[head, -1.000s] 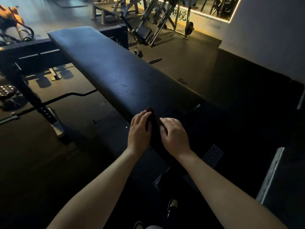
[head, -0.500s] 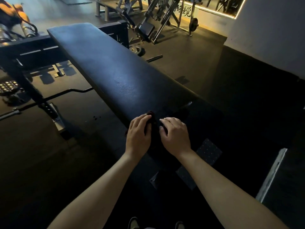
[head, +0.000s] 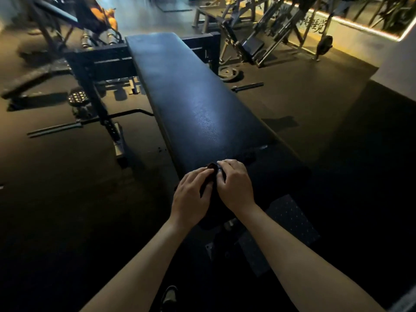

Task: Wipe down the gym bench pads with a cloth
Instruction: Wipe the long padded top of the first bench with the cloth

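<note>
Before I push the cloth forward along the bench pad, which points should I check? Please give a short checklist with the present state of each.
1. The cloth lies on the near end of the bench pad: ok.
2. Right hand curls its fingers on the cloth: ok.
3. Left hand holds the cloth firmly: cannot tell, too dark.
4. Pad surface ahead is free of objects: ok.
5. Cloth is damp enough: cannot tell.

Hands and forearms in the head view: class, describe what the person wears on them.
The left hand and right hand are ungloved, with no ring, watch or band visible in the dim light. The left forearm and right forearm are bare, no sleeve showing to the frame's lower edge.
</note>
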